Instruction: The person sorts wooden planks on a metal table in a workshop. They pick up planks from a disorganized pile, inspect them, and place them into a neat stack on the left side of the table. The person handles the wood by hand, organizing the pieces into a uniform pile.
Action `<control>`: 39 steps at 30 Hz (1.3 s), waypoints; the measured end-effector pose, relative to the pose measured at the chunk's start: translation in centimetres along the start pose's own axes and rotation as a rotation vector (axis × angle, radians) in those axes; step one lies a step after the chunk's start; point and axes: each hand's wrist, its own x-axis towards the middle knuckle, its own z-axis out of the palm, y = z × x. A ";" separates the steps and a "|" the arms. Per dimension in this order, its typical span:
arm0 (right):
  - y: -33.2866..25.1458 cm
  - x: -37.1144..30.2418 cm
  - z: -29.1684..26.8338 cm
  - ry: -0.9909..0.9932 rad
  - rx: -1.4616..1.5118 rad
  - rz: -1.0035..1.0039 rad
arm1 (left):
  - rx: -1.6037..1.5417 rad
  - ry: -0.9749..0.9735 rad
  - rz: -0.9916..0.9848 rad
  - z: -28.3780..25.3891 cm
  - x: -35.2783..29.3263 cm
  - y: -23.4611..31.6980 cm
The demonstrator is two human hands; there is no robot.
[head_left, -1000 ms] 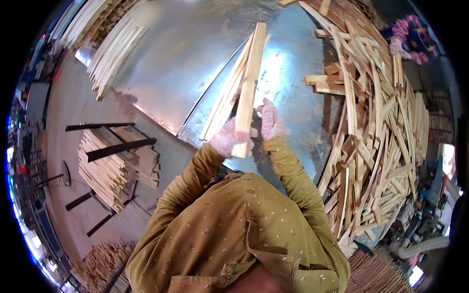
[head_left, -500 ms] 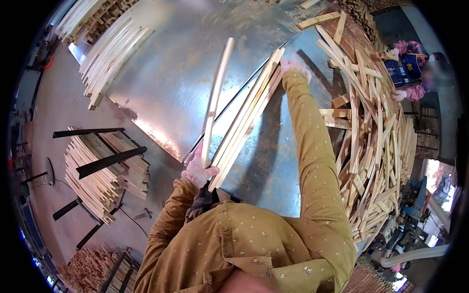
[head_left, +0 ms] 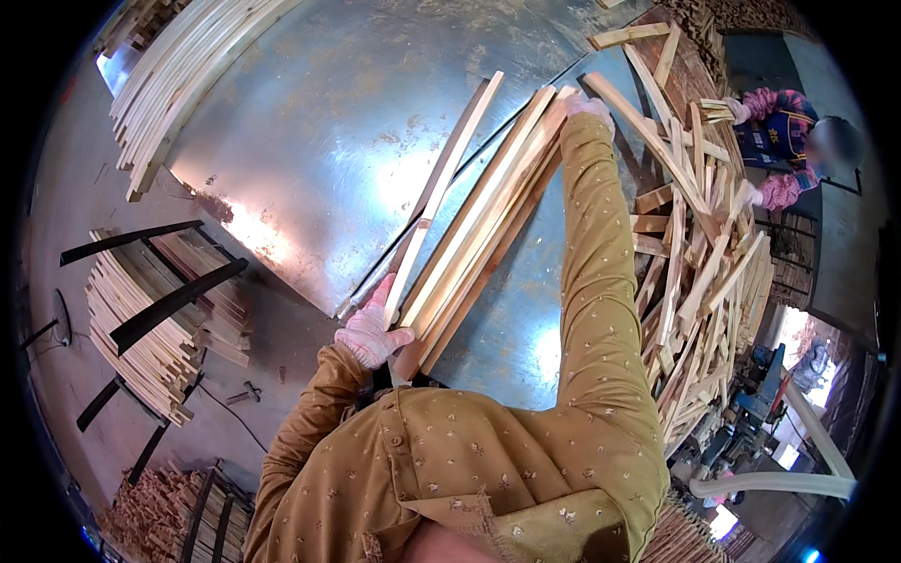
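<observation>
A bundle of long pale wooden strips (head_left: 483,216) lies slanted across the metal tabletop in front of me. My left hand (head_left: 374,335), in a pinkish-white glove, is closed at the near end, with its thumb against the bundle. Between that thumb and the fingers passes a separate wooden strip (head_left: 449,183), angled apart from the bundle at its left. At the far end, my gloved right hand (head_left: 593,107) is closed around the bundle's right edge; its fingertips are partly hidden. A darker strip (head_left: 502,272) shows along the bundle's right side.
A jumbled heap of wooden strips (head_left: 699,244) covers the right side. Stacked strips (head_left: 188,84) stand at the far left, and others (head_left: 141,324) rest on a black metal rack (head_left: 178,305). Beyond the heap, a co-worker (head_left: 779,141) in a dark apron handles strips.
The bundle shows more strips and looks wider. My right hand has moved farther out and right. The separate strip at the left now leans more to the right. My view has shifted a little.
</observation>
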 end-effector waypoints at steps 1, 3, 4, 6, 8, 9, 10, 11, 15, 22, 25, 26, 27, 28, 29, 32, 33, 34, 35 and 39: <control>0.1 -0.3 -0.9 -0.019 -0.387 -0.232 | -0.032 -0.012 -0.023 -0.3 0.0 0.0; -0.8 -1.5 -4.3 -0.063 -1.175 -0.700 | -0.110 -0.035 -0.065 -0.4 0.0 0.3; -0.6 -1.2 -6.2 0.092 -1.200 -0.612 | -0.202 0.008 0.036 0.1 0.2 -1.0; 0.1 1.3 -11.2 0.299 -1.135 -0.615 | -0.346 0.001 0.144 0.6 0.8 -2.6; 0.0 0.8 -16.7 0.460 -0.934 -0.653 | -0.509 -0.079 0.202 -0.2 0.4 -2.4; -0.4 -0.9 -19.4 0.507 -0.802 -0.726 | -0.632 -0.150 0.197 -1.6 -0.2 -1.4; -1.1 -3.4 -21.7 0.523 -0.675 -0.842 | -0.755 -0.211 0.193 -2.7 -0.8 -0.8; -1.2 -7.2 -23.7 0.518 -0.568 -0.965 | -0.796 -0.207 0.256 -2.9 -1.0 -0.8; -4.2 -23.0 -20.8 0.230 -0.281 -1.662 | -1.161 -0.422 0.235 -5.0 -1.1 -1.3; 0.0 -40.4 -4.3 -0.323 -0.163 -2.230 | -1.530 -0.633 0.436 -2.6 -1.6 0.3; 3.0 -40.7 -0.3 -0.424 0.094 -2.198 | -1.655 -0.612 0.393 -0.6 -2.3 -2.4; 4.5 -39.3 3.1 -0.427 0.472 -2.077 | -1.672 -0.627 0.364 0.1 -2.6 -2.9; 5.9 -38.1 6.5 -0.414 0.852 -1.968 | -1.673 -0.639 0.336 0.5 -2.7 -3.2; 6.7 -38.3 6.8 -0.345 0.963 -1.739 | -1.666 -0.640 0.311 0.7 -2.8 -3.6; 6.4 -39.2 5.8 -0.314 1.080 -1.515 | -1.658 -0.620 0.294 0.6 -3.3 -3.6; 10.2 -41.3 2.5 -0.150 0.853 -0.809 | -1.334 -0.506 0.211 0.3 -5.5 -0.3; 11.4 -41.1 4.6 -0.201 0.925 -0.680 | -1.273 -0.522 0.323 1.3 -5.3 -0.2; 11.3 -41.7 4.3 -0.260 0.997 -0.553 | -1.223 -0.506 0.376 1.8 -5.7 0.2; 11.6 -42.0 3.8 -0.320 1.009 -0.492 | -1.173 -0.489 0.428 2.3 -6.3 0.5; 13.1 -41.4 1.1 -0.569 1.110 -0.365 | -1.025 -0.292 0.354 4.3 -10.0 1.6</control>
